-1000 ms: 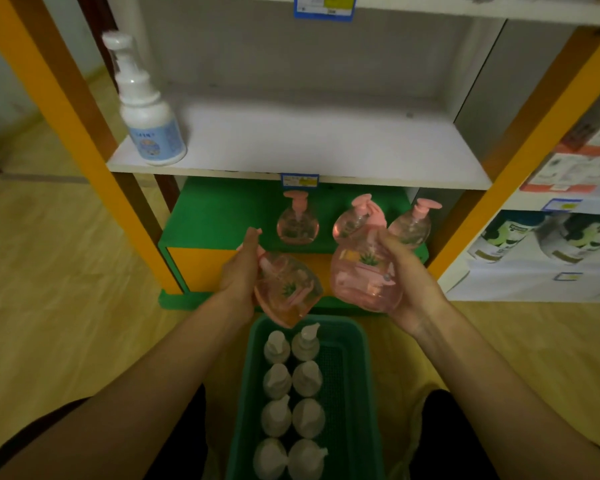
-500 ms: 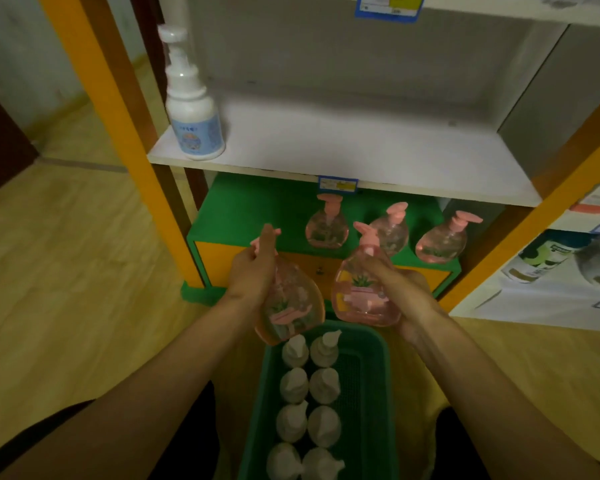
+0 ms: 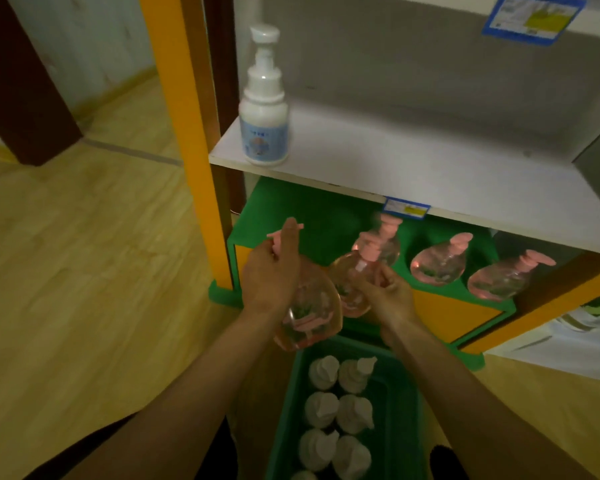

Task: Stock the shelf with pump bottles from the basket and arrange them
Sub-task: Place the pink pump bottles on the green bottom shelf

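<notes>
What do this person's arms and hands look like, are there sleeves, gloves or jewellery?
Both forearms are bare up to the bottom edge of the picture, so no sleeves show. The left hand and the right hand wear no gloves. No watch, bracelet or ring can be made out, though the picture is dim and somewhat blurred. Dark clothing shows beneath the arms.

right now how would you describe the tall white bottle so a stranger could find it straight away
Find the orange-framed shelf unit and its white middle shelf. At that shelf's front left corner, beside the orange post, stands the white pump bottle. It is the only bottle on that level: tall, opaque white, blue label, while the bottles on the green level below are squat, clear and pink.
</notes>
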{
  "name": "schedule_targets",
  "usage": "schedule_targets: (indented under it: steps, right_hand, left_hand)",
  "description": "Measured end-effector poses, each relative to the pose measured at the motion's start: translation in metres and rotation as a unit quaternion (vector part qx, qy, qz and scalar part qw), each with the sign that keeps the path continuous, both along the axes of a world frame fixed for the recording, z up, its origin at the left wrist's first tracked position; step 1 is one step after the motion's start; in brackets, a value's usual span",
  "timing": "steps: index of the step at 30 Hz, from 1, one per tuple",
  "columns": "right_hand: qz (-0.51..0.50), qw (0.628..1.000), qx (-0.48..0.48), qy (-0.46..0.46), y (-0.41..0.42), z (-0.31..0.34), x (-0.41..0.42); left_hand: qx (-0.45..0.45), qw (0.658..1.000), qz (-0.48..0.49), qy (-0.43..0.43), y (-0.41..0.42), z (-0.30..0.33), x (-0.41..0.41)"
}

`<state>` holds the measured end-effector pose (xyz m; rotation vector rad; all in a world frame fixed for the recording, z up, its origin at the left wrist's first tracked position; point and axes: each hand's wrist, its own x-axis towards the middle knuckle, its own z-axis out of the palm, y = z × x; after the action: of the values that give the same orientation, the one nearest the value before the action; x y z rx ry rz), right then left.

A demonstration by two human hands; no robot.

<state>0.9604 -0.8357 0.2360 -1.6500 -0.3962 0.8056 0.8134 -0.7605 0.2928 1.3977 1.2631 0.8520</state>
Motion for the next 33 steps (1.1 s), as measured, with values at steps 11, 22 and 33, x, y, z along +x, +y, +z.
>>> schedule_targets:
  steps: [11,22,33]
  right_hand:
    - [0.078,0.986,-0.039,-0.14,0.105,-0.012,0.015]
    - [0.097,0.975,-0.072,-0.186,0.139,-0.029,0.031]
    - [0.081,0.973,-0.024,-0.216,0.114,-0.019,0.013]
  left_hand:
    - [0.003,0.998,0.037,-0.045,0.027,-0.005,-0.023]
    - [0.0,0.996,0.034,-0.078,0.03,0.001,-0.019]
    - [-0.012,0.996,-0.003,-0.084,0.023,0.01,-0.014]
